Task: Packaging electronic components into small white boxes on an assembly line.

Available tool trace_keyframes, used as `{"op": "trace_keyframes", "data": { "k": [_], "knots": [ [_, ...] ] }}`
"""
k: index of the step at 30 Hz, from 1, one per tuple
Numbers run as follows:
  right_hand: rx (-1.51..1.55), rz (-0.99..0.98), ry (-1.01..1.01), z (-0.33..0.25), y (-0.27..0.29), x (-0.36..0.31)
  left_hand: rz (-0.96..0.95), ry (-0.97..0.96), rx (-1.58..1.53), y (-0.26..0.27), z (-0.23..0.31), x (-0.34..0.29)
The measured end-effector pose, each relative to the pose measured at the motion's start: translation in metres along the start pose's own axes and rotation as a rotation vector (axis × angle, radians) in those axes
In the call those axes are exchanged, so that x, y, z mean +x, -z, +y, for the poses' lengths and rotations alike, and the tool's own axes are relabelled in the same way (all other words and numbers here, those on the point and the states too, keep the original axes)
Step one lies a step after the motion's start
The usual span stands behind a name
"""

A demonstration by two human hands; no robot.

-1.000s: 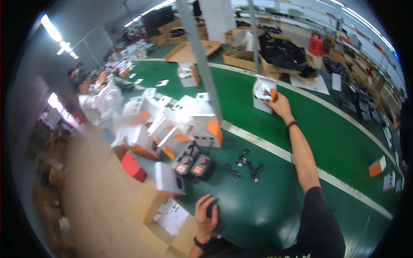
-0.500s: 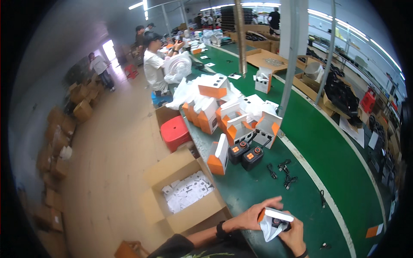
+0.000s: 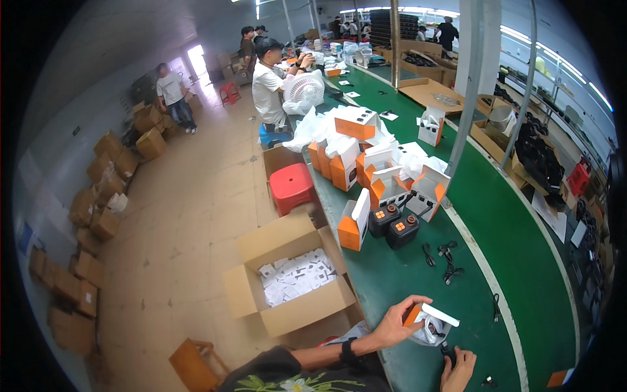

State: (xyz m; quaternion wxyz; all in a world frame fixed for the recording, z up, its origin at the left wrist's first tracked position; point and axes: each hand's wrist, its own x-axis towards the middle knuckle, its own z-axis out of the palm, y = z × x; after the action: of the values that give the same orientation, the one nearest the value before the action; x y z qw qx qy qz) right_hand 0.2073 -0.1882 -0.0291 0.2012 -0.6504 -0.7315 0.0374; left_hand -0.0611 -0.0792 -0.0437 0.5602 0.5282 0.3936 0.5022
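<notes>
My left hand grips a small orange-and-white box by its side, above the green bench. The flap is up, and white plastic wrapping with something dark shows inside. Just below the box, my right hand has its fingers closed on a small black thing, whose kind I cannot make out. Several bundled black cables lie farther up the bench. Beyond them stand two black devices with orange buttons, beside an open orange-and-white box.
More open boxes and white bags crowd the bench farther off. A carton of printed white slips stands at its left edge, near a red stool and a wooden stool. A person works beside a white fan.
My right hand has left the box and moved down, now holding the black thing. The left hand keeps the box. The whole view has shifted, with the scene sliding right.
</notes>
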Motion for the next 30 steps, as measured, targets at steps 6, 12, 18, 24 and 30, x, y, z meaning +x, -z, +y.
{"op": "trace_keyframes", "data": {
  "k": [6, 12, 18, 24, 30],
  "knots": [
    [0.139, 0.171, -0.054, 0.012, -0.020, -0.009, -0.029, -0.082, -0.006, -0.001, -0.001, 0.012],
    [0.312, 0.334, 0.307, -0.087, 0.031, 0.038, -0.008, 0.006, 0.006, 0.010, -0.002, 0.022],
    [0.135, 0.355, 0.343, -0.104, 0.010, 0.072, -0.064, -0.048, -0.032, 0.008, 0.010, 0.021],
    [-0.077, 0.378, 0.138, -0.107, -0.001, 0.070, -0.256, -0.022, -0.022, 0.012, 0.005, 0.012],
    [-0.064, 0.180, 0.221, -0.121, 0.013, 0.086, -0.303, 0.029, -0.400, 0.040, -0.027, 0.012]
  ]
}}
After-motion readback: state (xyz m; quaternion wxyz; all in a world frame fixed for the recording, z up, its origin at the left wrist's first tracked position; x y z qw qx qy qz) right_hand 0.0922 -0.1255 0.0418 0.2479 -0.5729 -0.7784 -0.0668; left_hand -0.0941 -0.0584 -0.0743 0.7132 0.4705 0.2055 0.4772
